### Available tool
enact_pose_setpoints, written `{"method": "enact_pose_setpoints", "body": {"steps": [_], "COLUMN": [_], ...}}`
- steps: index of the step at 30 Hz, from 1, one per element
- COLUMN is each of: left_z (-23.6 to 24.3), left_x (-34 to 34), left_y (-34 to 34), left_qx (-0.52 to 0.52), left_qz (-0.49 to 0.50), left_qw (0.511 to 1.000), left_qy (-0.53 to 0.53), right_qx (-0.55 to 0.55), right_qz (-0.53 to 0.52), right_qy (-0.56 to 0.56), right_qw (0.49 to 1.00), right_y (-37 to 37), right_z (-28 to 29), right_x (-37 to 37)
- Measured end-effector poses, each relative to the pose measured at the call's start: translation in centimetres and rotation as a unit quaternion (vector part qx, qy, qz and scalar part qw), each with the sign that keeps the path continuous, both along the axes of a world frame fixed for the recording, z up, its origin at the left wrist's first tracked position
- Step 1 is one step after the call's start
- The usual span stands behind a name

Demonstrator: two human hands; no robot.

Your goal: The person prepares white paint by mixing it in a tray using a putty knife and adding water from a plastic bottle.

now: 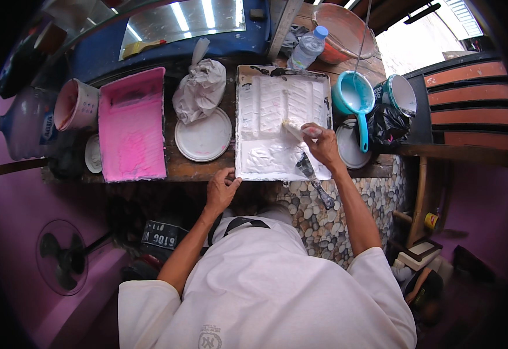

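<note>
A white paint tray holds thick white paint on a wooden bench. My right hand is closed on a paintbrush, whose pale bristles touch the paint near the tray's middle. My left hand has curled fingers gripping the tray's front left corner. A dark, paint-smeared scraper lies in the tray with its handle hanging over the front edge. Left of the tray are a round white lid and a crumpled white bag; further left lies a pink paint tray.
Behind are a water bottle and red tub. Right are a turquoise dipper, bucket and black bag. A large jug and pink bucket stand left, a fan below. A person is at lower right.
</note>
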State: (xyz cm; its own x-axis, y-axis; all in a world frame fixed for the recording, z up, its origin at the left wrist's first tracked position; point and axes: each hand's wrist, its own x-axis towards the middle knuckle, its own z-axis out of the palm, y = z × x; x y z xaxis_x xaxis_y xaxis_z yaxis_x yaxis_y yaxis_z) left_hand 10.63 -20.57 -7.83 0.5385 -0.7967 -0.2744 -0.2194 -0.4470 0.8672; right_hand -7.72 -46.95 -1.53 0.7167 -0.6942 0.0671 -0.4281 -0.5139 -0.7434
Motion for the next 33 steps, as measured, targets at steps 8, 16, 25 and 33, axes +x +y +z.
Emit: {"method": "enact_pose_setpoints", "body": {"steps": [8,16,25,33], "left_z": [0.3,0.3,0.6,-0.2], "left_x": [0.4,0.4,0.6,1.1], "left_y": [0.0,-0.4,-0.3,-2.0], "left_qx": [0.018,0.038,0.030,-0.035], "left_qz": [-0.020,-0.026,-0.028,-0.017], "left_qw": [0.999,0.999,0.999,0.999], "left_qy": [-0.019,-0.003,0.009,-0.005], "right_qx": [0.082,0.057,-0.050,-0.160], "right_qz": [-0.124,-0.166,-0.297,-0.288], "right_qy": [-0.045,-0.053,-0.195,0.018], "right_qw": [0.988,0.983,0.933,0.944], "right_y": [-3.7,-2.2,-7.5,-13.1], "right_z": [0.7,-0.5,7.2,2.0], "right_x": [-1.9,-3.0,-5.1,-4.8]}}
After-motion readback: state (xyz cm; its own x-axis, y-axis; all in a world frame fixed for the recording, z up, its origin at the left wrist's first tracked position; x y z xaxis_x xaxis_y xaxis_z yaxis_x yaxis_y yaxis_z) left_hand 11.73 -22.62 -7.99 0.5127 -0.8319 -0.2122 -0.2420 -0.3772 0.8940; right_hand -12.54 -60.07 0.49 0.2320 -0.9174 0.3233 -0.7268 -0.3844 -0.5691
